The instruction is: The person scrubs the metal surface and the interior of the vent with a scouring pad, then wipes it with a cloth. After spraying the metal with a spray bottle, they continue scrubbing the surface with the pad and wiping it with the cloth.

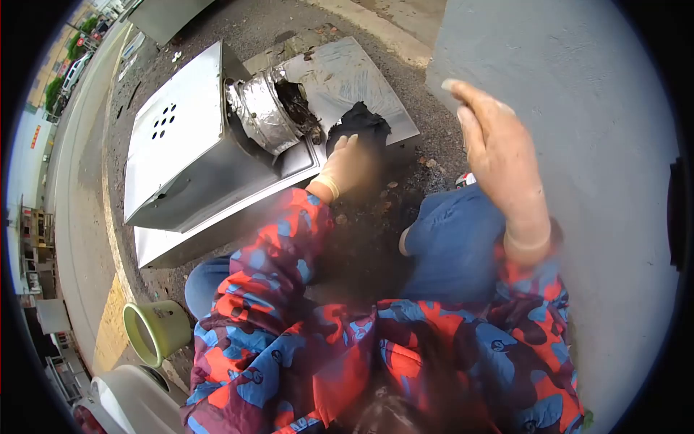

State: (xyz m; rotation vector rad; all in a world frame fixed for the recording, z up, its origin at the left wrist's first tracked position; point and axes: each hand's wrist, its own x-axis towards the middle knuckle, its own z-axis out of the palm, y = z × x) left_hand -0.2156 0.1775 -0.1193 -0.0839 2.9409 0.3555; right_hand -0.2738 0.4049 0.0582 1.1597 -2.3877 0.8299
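Observation:
My left hand (341,170), in a thin pale glove, reaches forward with its fingers closed on a crumpled black cloth (361,121). The cloth touches the near edge of a flat metal panel (340,72) that is smeared with grime. My right hand (500,148), also gloved, is raised on the right, holding nothing, with thumb and fingers apart. Left of the cloth is a silver foil duct (262,112) with a torn, blackened end. It joins a boxy metal housing (181,130) with several round holes in its face. Dark smudges on the lens blur the area below my left hand.
A grey wall (578,145) rises close on the right. A pale green bucket (170,329) lies tilted at lower left, near a white rounded object (137,398). My bent knee (452,231) is beside dark, littered ground. A road (79,217) runs along the far left.

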